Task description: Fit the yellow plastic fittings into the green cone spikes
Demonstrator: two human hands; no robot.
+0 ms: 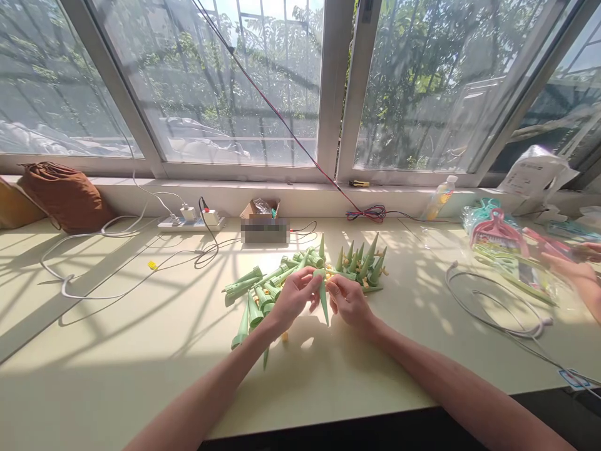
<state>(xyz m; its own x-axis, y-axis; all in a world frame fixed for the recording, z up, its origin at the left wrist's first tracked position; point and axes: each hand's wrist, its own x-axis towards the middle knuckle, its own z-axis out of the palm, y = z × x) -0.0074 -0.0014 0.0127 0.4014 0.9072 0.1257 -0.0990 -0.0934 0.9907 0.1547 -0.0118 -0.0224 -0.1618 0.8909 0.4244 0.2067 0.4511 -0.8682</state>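
My left hand (pixel 295 295) holds a green plastic cone-shaped spike (pixel 323 303), its tip pointing down toward me. Close beside it, my right hand (pixel 352 302) is closed in a pinch near the spike's wide end; what lies between those fingers is hidden. A loose pile of similar green spikes (pixel 253 311) spreads to the left of and behind my left hand. Beyond my right hand, several more spikes (pixel 369 258) stand or lean with their tips up, small yellow pieces among them. One small yellow piece (pixel 284 336) lies below my left wrist.
A cardboard box (pixel 260 208) and a power strip (pixel 191 223) stand along the window wall. On the right are a coiled white cable (pixel 493 313), a pink dustpan (pixel 498 235), a bottle (pixel 440 197) and another person's hand (pixel 575 275). A brown bag (pixel 66 197) sits far left.
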